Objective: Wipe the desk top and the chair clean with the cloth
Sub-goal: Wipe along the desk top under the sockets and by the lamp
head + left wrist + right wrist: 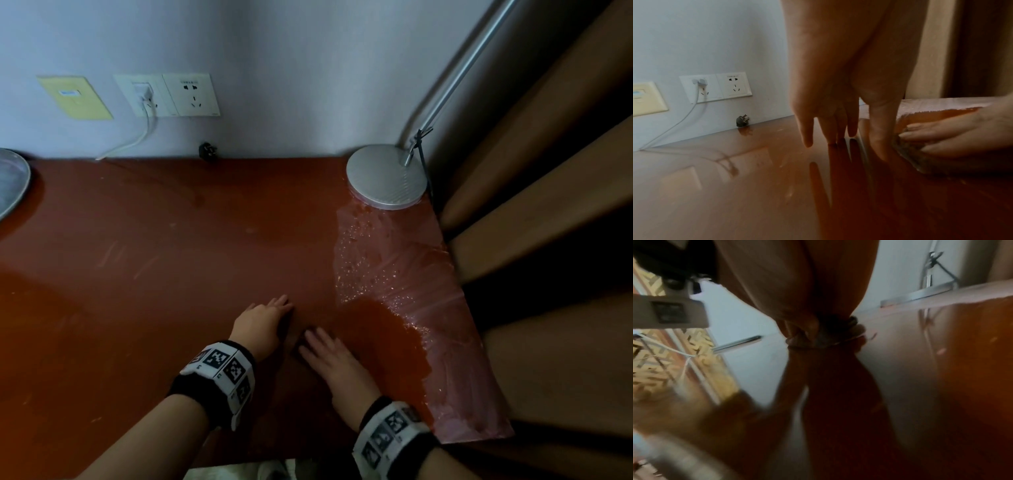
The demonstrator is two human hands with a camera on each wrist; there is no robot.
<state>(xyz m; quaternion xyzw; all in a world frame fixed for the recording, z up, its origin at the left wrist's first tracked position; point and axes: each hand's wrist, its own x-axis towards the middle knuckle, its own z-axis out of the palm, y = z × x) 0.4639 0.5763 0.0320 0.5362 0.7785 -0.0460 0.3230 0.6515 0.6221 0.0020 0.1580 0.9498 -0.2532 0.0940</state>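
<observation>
The right hand (337, 359) lies flat on the cloth (910, 151), with its fingers stretched and pressing the cloth down on the desk (154, 274). The cloth is dark and small, folded into a flat pad, and almost all of it is hidden under the palm; in the left wrist view only its grey-brown edge shows below the fingertips. The left hand (263, 323) is just beside the right hand, on its left side and a little further from the person. Its fingers (807, 129) are straight and slightly spread, the tips touch the desk surface, and it holds nothing. The thumb of this hand is close to the edge of the cloth; I cannot tell if it touches it.

The desk top is red-brown and glossy, and it reflects the wall. To the right of the hands a wide wet band (404, 274) with small drops runs along the desk edge. Beyond this band, in the far right corner, stands the round silver base of a lamp (387, 178), with its metal arm going up. Far to the left of the hands, the rim of a round metal basin (13, 181) is visible at the desk edge; its contents cannot be seen. On the wall behind are the sockets (171, 94), one with a white charger and cable, and a loose black plug (207, 150) lies at the back edge. Brown curtains (548, 205) hang on the right side.
</observation>
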